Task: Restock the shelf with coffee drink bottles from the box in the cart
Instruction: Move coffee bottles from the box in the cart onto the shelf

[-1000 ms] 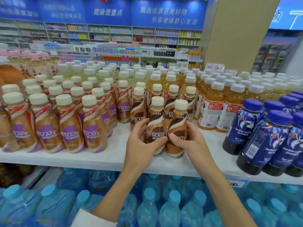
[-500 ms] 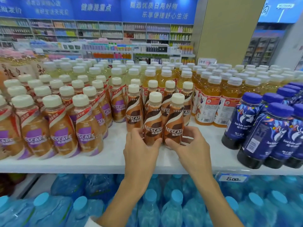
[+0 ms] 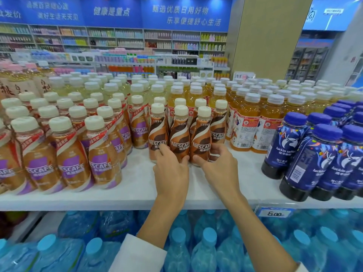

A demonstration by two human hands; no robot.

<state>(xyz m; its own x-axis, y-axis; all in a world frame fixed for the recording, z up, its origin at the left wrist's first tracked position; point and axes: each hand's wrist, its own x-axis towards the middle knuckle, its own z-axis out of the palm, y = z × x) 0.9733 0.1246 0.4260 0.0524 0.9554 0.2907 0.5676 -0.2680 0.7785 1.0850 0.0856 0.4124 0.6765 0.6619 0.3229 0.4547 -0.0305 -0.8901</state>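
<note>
— Brown-label coffee bottles (image 3: pixel 179 142): upright in a tight cluster mid-way along the white shelf (image 3: pixel 137 195), between the purple-label bottles (image 3: pixel 68 165) and the orange tea bottles (image 3: pixel 245 126). Handling?

— Probably full, so fairly heavy for small plastic. Stiff enough to squeeze, likely slick on the wrap label, tall and easy to tip as a group. Best taken low, round the base, pressed together.

— Grip?

— Both closed on the cluster: left hand (image 3: pixel 170 171) curled round the bases from the left, right hand (image 3: pixel 218 165) cupping from the right.

— Against a second ago?

— Farther back from the shelf edge now, up against the row behind. Hands lower, at the bases instead of mid-label. No change at the blue-capped bottles (image 3: pixel 314 163) on the right.
</note>
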